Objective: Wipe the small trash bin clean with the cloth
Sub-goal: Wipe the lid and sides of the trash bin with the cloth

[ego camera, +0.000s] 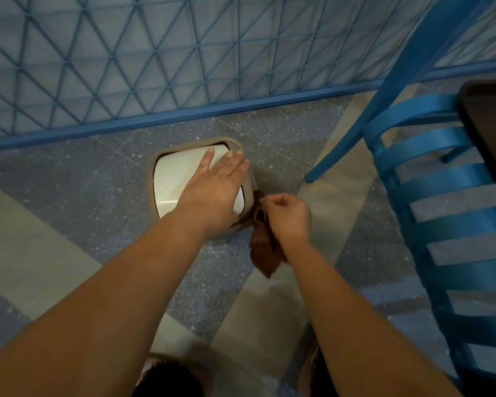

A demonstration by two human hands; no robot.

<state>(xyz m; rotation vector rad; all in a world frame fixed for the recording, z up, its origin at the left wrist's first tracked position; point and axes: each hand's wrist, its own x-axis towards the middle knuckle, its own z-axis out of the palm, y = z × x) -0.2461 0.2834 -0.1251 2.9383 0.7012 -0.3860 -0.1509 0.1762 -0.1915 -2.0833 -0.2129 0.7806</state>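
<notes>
The small trash bin [169,179] stands on the floor near the blue wall, seen from above: a beige rim around a white swing lid. My left hand [212,190] lies flat on the lid's right side, fingers spread toward the far rim. My right hand [287,216] is closed on a brown cloth [265,253] just right of the bin. The cloth hangs down from my fist beside the bin's right wall, and its upper end touches the rim.
A blue slatted chair [430,196] stands close on the right, one leg [341,150] reaching the floor near the bin. A dark table edge [487,133] shows at the far right. A blue lattice wall [184,53] runs behind the bin. Speckled floor lies to the left.
</notes>
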